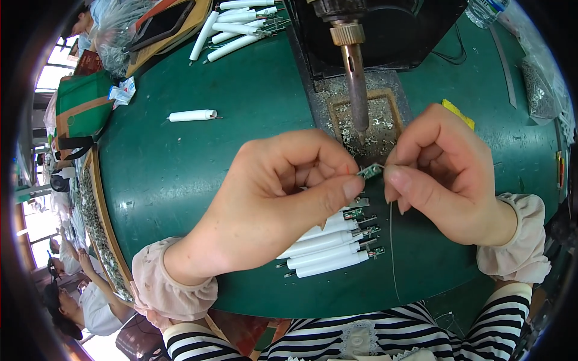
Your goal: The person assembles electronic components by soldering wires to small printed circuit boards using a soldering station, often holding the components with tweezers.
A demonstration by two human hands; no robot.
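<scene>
My left hand point(271, 201) is closed in a pinch, with a small green circuit board point(372, 171) held at its fingertips. Whatever the board joins onto is hidden by the fingers. Opposite it, my right hand point(448, 180) pinches a thin grey wire point(392, 246) close to the board's right end; the wire's tail hangs toward the table's near edge. Just above both hands points the tip of a mounted soldering iron point(357, 90), apart from the board. Several white tubes point(328, 259) with green boards at their right ends lie below my hands, partly covered by the left one.
Under the iron sits a tray point(394, 105) littered with metallic bits. More white tubes point(235, 27) are heaped at the far left, and a single tube point(192, 115) lies nearer. A yellow packet point(459, 114) is behind my right hand. People sit beyond the left edge.
</scene>
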